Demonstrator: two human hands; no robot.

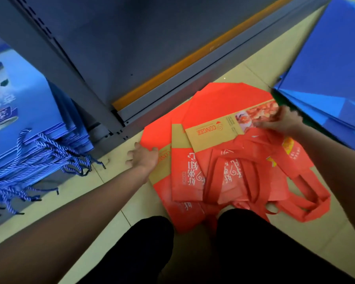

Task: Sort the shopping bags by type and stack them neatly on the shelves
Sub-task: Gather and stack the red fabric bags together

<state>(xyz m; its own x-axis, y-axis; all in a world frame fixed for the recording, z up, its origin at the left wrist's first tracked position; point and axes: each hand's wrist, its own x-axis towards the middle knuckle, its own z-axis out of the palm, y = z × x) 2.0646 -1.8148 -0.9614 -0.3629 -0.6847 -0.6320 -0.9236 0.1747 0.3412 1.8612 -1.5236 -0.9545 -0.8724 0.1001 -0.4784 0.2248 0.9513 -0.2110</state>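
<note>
Dark-trousered knees (193,253) nearest, over tiled floor (115,203). Red bags (230,171) lay flat, fanned and overlapping, tan bands, white lettering, red fabric handles trailing right. Left hand (143,155) spread, touched pile's left edge. Right hand (283,121) rested on photo panel at pile's right; grip unclear. Blue bags (29,124) stacked left, blue sheets (332,68) right. Grey shelf base (172,87) beyond.

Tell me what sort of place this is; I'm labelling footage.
Probably a shop or stockroom: grey metal shelving unit, flat red fabric shopping bags on a tiled floor, stacked blue rope-handled paper bags.
</note>
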